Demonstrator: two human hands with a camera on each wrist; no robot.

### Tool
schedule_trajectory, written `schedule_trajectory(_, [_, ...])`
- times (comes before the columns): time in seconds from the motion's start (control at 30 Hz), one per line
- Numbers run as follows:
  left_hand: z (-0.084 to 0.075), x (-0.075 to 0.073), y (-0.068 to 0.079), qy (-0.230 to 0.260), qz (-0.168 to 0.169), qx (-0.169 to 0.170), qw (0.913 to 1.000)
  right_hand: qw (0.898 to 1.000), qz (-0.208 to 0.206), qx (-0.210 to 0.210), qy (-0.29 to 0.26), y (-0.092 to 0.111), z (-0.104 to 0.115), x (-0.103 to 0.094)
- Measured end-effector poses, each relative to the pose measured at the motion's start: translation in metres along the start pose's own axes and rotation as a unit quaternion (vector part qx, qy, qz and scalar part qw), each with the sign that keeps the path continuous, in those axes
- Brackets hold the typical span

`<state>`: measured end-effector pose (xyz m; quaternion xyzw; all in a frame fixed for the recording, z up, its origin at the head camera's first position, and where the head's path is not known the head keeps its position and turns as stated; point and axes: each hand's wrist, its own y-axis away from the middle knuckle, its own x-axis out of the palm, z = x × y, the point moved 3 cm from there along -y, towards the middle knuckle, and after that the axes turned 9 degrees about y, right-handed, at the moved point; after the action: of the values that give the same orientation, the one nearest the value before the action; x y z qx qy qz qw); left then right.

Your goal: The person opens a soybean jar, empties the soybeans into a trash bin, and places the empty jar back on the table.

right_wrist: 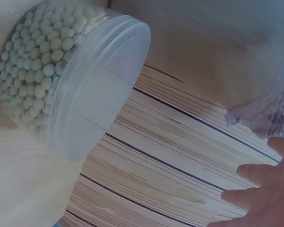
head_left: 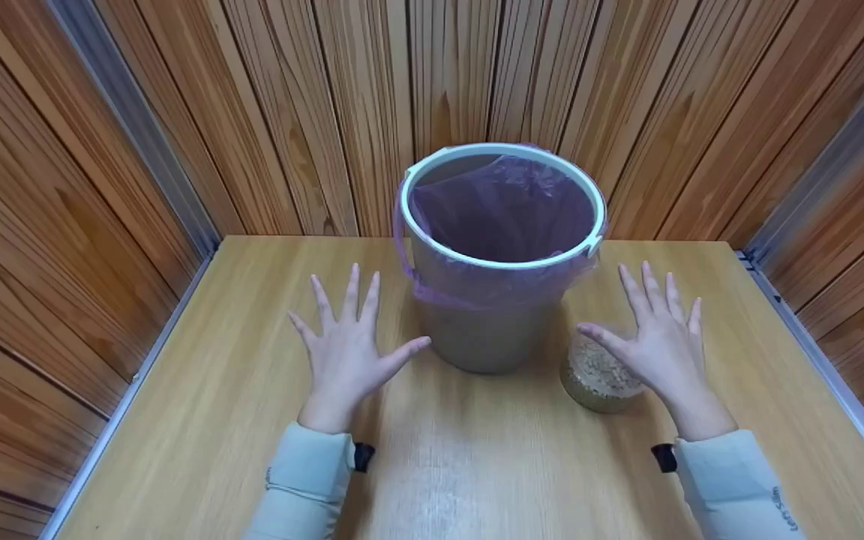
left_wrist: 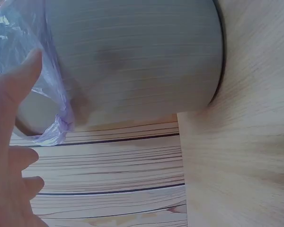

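A grey trash can (head_left: pixel 488 330) with a pale rim stands at the back middle of the table, lined with a purple plastic bag (head_left: pixel 507 202) folded over its edge. My left hand (head_left: pixel 346 352) hovers left of the can, fingers spread wide, holding nothing. On the other side, my right hand (head_left: pixel 664 349) is also spread and bare, partly covering a clear round jar (head_left: pixel 601 379) in the head view. The right wrist view shows this jar's translucent lid (right_wrist: pixel 104 90) and the small pale beads (right_wrist: pixel 35 66) filling it.
The wooden table (head_left: pixel 432 465) is bounded by wood-plank walls (head_left: pixel 289 112) at the back and both sides. Metal strips (head_left: pixel 132 390) run along the side edges. Each sleeve cuff has a small black device (head_left: pixel 364 457) beside it.
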<state>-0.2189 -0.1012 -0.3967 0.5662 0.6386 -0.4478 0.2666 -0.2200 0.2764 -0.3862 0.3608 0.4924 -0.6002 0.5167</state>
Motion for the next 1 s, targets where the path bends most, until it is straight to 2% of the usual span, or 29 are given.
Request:
schedule_trajectory(0.13, [-0.001, -0.003, 0.000, 0.032, -0.021, 0.006, 0.9993, 0.998, -0.008, 0.007, -0.065, 0.000, -0.004, -0.004])
schedule_trajectory(0.27, [-0.003, -0.002, 0.000, 0.104, -0.043, 0.008, 0.9936, 0.989, 0.002, 0.046, -0.139, 0.002, -0.013, -0.006])
schedule_trajectory(0.43, [-0.005, 0.003, 0.004, 0.192, -0.050, -0.008, 0.9801, 0.968, 0.003, 0.091, -0.233, 0.003, -0.026, 0.000])
schedule_trajectory(0.63, [-0.002, 0.018, 0.012, 0.275, -0.022, -0.058, 0.9595, 0.940, -0.005, 0.118, -0.320, 0.008, -0.043, 0.013])
schedule_trajectory(0.73, [-0.002, 0.028, 0.018, 0.315, -0.012, -0.081, 0.9455, 0.928, 0.006, 0.136, -0.347, 0.011, -0.050, 0.021])
schedule_trajectory(0.83, [-0.004, 0.041, 0.025, 0.340, -0.007, -0.098, 0.9353, 0.920, 0.026, 0.151, -0.361, 0.013, -0.056, 0.029])
schedule_trajectory(0.9, [-0.007, 0.049, 0.030, 0.347, -0.001, -0.106, 0.9318, 0.917, 0.038, 0.157, -0.364, 0.014, -0.060, 0.035])
schedule_trajectory(1.0, [-0.010, 0.061, 0.037, 0.347, 0.001, -0.106, 0.9317, 0.918, 0.045, 0.159, -0.362, 0.016, -0.064, 0.045])
